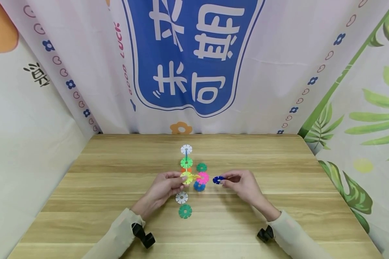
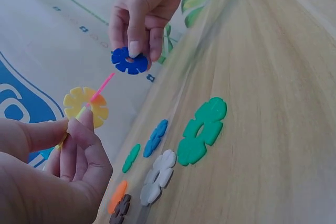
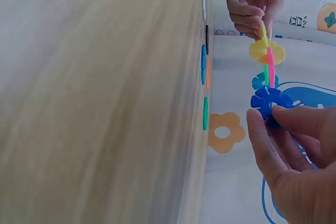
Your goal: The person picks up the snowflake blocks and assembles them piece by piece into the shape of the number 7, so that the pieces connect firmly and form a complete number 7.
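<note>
My left hand pinches a lime-yellow notched plastic disc, part of a joined chain. From it a yellow disc, seen edge-on from above, leads right to a pink disc. Away from me the chain runs through a green disc and an edge-on blue one to a white disc. My right hand pinches a dark blue disc between thumb and fingers, a short gap right of the pink disc.
Loose discs lie on the wooden table beneath: a blue one, an orange one, a brown one, a white one, a near green one and a farther green one. Printed curtains surround the table's back and sides.
</note>
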`<state>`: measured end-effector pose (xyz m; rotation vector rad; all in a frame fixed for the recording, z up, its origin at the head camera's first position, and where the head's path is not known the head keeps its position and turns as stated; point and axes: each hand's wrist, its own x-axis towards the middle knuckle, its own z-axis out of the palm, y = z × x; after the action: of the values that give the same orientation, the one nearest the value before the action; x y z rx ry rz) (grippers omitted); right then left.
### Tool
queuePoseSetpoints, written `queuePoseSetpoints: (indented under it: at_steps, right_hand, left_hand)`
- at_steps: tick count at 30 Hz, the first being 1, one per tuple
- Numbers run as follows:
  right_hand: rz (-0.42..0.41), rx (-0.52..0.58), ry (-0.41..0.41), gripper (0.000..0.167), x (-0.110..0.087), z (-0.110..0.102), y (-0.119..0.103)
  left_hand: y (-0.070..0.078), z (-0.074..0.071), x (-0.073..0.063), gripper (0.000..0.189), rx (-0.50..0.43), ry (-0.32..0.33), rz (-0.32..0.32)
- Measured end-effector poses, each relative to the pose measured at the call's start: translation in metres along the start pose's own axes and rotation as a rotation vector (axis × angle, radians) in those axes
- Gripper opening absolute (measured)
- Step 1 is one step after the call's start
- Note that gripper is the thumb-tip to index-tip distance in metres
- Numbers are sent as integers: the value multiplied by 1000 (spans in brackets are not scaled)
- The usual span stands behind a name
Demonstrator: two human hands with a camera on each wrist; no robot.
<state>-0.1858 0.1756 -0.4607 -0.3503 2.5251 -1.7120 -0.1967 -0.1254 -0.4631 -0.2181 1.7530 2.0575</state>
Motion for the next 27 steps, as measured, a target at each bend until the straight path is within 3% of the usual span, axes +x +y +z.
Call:
queuePoseSetpoints:
  at_steps: [12, 20, 27]
  right_hand:
    - [-23, 95, -15, 14, 3, 0, 0]
    - [-58, 97, -30, 10, 3, 5, -1]
    - [-71, 79, -57, 6, 1, 8, -2]
  left_hand:
    - [1, 3, -2, 26, -7, -5, -15]
    - [-1, 3, -3, 6, -21, -88, -22]
    - [0, 0, -4, 8, -1, -143, -37]
